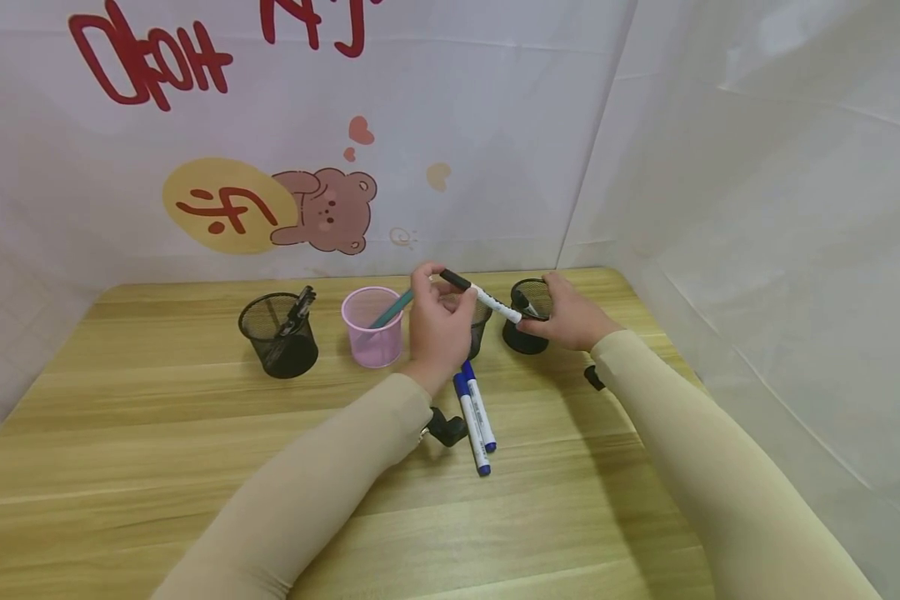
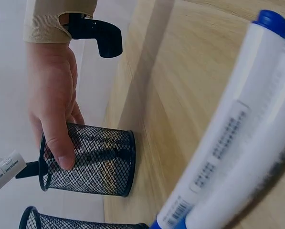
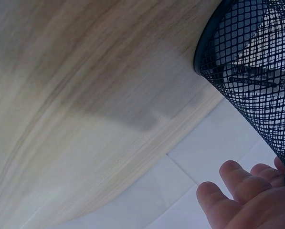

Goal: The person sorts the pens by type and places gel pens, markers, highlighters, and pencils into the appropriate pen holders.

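In the head view my left hand (image 1: 441, 333) pinches a white whiteboard marker (image 1: 495, 303) with a black cap between thumb and fingers. The marker slants down to the right, its white end close to the rim of the rightmost black mesh pen cup (image 1: 525, 340). My right hand (image 1: 572, 315) grips that cup, thumb at the near side. A black-capped pen inside pokes above the rim. The left wrist view shows the cup (image 2: 92, 157) upright on the table with the right thumb on its mesh. Right-hand fingers (image 3: 252, 191) show beside the cup in the right wrist view.
Two blue-capped markers (image 1: 471, 425) lie side by side on the wooden table (image 1: 195, 467). A pink mesh cup (image 1: 375, 346) holds a teal pen. Another black mesh cup (image 1: 281, 354) at left holds black pens; one more (image 1: 478, 329) stands partly behind the left hand.
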Demonstrator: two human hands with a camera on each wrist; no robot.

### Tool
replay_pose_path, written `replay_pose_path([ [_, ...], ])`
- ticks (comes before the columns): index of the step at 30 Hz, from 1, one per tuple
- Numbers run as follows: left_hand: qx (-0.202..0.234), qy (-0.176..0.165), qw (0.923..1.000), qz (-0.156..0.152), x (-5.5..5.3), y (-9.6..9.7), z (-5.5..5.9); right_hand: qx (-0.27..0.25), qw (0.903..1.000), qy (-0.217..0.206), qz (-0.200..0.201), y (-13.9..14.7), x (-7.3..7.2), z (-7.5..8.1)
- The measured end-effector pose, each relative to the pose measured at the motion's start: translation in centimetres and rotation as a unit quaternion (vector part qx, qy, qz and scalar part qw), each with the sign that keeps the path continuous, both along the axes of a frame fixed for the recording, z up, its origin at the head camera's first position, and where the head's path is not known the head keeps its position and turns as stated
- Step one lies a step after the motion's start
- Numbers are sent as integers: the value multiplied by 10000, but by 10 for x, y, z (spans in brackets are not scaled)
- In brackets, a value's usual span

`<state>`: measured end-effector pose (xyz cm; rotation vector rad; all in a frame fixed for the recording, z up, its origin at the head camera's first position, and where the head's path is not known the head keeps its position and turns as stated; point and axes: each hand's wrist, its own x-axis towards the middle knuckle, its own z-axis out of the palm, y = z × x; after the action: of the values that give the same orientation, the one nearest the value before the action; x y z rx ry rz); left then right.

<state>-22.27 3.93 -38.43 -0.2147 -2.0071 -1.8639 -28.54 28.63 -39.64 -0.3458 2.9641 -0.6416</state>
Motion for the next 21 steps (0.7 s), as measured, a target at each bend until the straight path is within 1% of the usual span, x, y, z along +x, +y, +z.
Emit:
replay_pose_path([
  [4, -191, -32, 9997, 137, -2, 8, 2, -23, 10000, 74, 15, 0, -1, -1],
  [8, -413, -29, 9990, 147, -3, 16, 4, -24, 9999, 110, -15, -1, 0, 0],
  [12, -551, 90, 9984, 131, -5, 24, 4, -56, 9999, 78, -45, -2, 1, 1],
  [16, -663, 236, 9972, 254, -7, 29, 5, -84, 10000, 40, -34, -2, 2, 2],
  [21, -856, 232, 9953, 389, -9, 32, 4, -67, 10000, 30, -48, -1, 3, 2],
])
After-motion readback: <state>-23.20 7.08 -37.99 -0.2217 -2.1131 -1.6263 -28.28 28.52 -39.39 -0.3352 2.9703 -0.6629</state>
